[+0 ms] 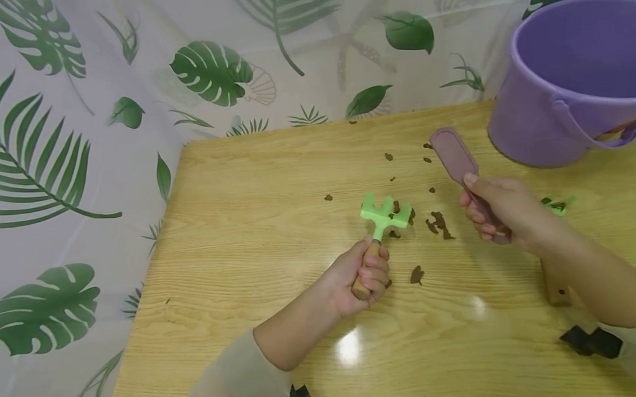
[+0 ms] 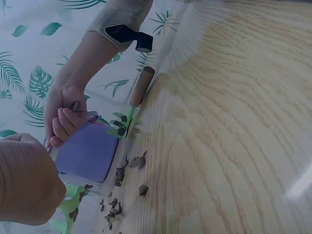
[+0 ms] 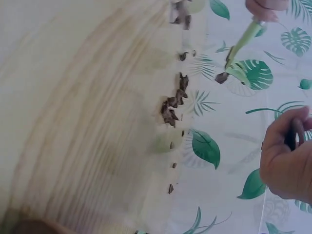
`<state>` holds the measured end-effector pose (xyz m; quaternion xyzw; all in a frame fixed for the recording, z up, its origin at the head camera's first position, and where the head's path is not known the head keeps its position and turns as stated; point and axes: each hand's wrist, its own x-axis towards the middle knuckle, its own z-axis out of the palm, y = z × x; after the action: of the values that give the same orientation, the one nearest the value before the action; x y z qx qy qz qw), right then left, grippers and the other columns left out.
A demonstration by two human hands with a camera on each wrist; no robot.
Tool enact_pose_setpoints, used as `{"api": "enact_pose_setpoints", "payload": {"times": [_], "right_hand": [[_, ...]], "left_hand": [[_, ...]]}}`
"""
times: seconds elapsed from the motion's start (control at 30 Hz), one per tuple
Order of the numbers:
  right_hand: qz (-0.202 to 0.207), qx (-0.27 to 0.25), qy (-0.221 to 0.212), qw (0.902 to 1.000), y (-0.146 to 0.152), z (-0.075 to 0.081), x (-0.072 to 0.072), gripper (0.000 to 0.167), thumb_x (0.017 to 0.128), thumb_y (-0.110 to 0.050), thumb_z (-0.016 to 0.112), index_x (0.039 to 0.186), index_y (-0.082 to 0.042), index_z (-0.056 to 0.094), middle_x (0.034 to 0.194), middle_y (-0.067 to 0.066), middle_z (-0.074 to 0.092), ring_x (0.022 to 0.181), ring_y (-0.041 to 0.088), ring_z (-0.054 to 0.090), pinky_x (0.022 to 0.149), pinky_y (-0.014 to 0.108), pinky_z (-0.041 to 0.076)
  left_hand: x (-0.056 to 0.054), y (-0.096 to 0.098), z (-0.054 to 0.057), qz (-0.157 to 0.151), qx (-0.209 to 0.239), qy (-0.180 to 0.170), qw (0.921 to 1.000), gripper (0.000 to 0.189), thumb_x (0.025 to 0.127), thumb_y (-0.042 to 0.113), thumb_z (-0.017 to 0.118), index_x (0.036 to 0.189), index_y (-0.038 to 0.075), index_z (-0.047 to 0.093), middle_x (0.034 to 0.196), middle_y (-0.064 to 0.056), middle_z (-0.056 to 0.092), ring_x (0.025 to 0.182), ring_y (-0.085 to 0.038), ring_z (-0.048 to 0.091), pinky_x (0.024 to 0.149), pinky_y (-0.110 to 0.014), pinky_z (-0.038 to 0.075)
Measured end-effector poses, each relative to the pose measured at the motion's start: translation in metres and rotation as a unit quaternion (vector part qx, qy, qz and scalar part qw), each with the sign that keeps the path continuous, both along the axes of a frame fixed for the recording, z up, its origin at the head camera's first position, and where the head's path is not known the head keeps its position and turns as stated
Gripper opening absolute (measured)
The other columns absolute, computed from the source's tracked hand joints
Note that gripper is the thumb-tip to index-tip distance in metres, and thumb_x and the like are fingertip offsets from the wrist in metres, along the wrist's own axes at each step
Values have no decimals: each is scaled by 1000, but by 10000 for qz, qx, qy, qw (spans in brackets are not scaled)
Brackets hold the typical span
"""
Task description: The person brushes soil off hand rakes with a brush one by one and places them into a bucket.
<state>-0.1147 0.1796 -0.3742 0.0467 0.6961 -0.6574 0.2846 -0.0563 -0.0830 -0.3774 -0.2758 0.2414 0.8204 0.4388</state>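
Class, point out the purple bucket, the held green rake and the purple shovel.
Purple bucket (image 1: pixel 536 121), head view: outer wall.
Held green rake (image 1: pixel 382 218), head view: base of the prongs.
Purple shovel (image 1: pixel 455 156), head view: middle of the blade.

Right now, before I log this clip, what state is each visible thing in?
Left hand: gripping the green rake.
Right hand: gripping the mauve scoop.
Green rake: held by its wooden handle.
Mauve scoop: held by its handle.
Purple bucket: upright, open-topped.
Second green tool: lying on the table, unheld.
Brown pieces: scattered on the table.
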Motion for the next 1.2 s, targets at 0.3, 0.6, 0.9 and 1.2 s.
{"api": "enact_pose_setpoints", "payload": {"times": [0.3, 0.6, 0.9, 1.2], "right_hand": [[524, -1074, -674, 9905, 2, 2, -1, 38, 100, -41, 42, 83, -11, 57, 58, -3, 51, 43, 7, 46, 41, 22, 47], [1636, -979, -589, 9799, -10, -3, 10, 41, 102, -41, 38, 83, -9, 55, 55, -5, 49, 39, 5, 45, 34, 21, 39], [1978, 511, -42, 9789, -19, -9, 25, 45, 104, -36, 35, 84, 0, 53, 50, -2, 46, 34, 6, 42, 32, 26, 43], [2183, 2460, 1468, 9329, -30, -14, 32, 46, 104, -37, 31, 83, -4, 56, 49, -1, 41, 35, 11, 36, 33, 27, 38]], "left_hand": [[-4, 0, 2, -153, 234, -19, 9996, 41, 103, 41, 32, 79, 12, 48, 55, 10, 43, 38, 2, 38, 35, -6, 27], [-7, 5, 3, -234, 202, 37, 9995, 41, 103, 41, 32, 79, 12, 49, 54, 10, 44, 38, 2, 40, 35, -6, 29], [-9, 2, 6, -159, 230, 155, 9995, 41, 103, 41, 33, 78, 12, 50, 55, 10, 45, 39, 3, 41, 35, -5, 30], [-6, 3, 10, -365, 4, 342, 9987, 42, 103, 42, 29, 79, 13, 48, 54, 11, 43, 39, 3, 40, 36, -5, 29]]}}
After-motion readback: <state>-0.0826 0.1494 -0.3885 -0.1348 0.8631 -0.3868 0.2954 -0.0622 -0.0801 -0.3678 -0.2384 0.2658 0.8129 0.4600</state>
